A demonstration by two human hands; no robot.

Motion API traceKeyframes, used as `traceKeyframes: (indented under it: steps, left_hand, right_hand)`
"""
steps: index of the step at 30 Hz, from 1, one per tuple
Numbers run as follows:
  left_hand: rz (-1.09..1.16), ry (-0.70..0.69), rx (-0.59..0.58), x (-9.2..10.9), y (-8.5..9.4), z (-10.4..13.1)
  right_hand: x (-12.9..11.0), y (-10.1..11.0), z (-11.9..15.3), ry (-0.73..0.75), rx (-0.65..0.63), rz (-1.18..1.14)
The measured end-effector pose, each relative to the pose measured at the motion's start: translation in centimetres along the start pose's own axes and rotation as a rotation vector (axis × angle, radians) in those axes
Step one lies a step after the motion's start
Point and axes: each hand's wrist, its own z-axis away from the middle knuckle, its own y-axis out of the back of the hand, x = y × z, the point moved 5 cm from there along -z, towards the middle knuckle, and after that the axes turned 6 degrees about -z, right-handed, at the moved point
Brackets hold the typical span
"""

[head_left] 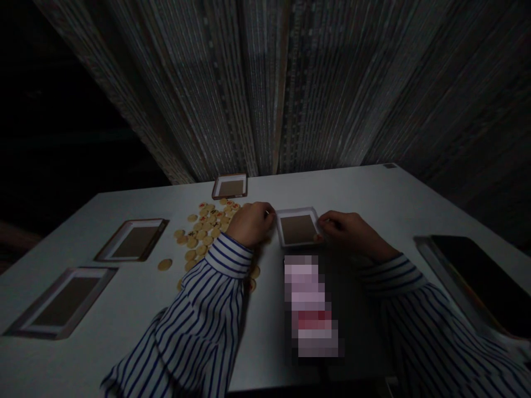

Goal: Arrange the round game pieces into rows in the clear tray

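In front of me is a small shallow box [298,229] with pale walls and a brown bottom. My left hand [251,224] is closed with its fingertips at the box's left wall. At the opposite wall, my right hand [352,233] pinches the edge, thumb and finger together. One round wooden game piece [317,239] with a red mark shows at the box's near right corner. Many Chinese chess pieces [202,234] lie in a loose pile beside and partly behind my left hand and sleeve, some with red or black characters.
Three more shallow boxes stand on the white table [136,287]: one at the back [230,186], two at the left [131,240] [62,303]. A dark flat device [477,282] lies at the right. A pixelated object [311,304] is nearest me. Curtains hang behind.
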Motion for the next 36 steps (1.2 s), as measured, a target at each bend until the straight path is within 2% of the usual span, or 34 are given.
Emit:
traceKeyframes:
  steps: [4,14,21,27,32,36]
  left_hand:
    - [0.013,0.010,0.047,-0.4,0.6,0.4]
    - [0.092,0.027,0.131,-1.5,1.5,3.1]
    - [0.195,-0.006,0.191,-1.9,1.7,6.5]
    - [0.255,0.022,0.285,-2.3,1.6,9.6]
    - [0.301,0.083,0.384,-3.2,1.1,11.5]
    - [0.323,0.052,0.440,-3.5,0.2,12.4]
  right_hand:
    - [0.0,-0.1,0.1,0.030,0.017,-0.006]
    - [-0.2,0.9,0.4,0.098,0.191,-0.001]
    - [-1.6,0.8,0.6,0.176,0.228,0.020]
    - [-2.7,0.5,0.9,0.253,0.268,-0.007]
    - [-4.5,0.3,1.4,0.314,0.275,-0.028]
    - [-6.3,-0.5,1.8,0.411,0.245,0.016]
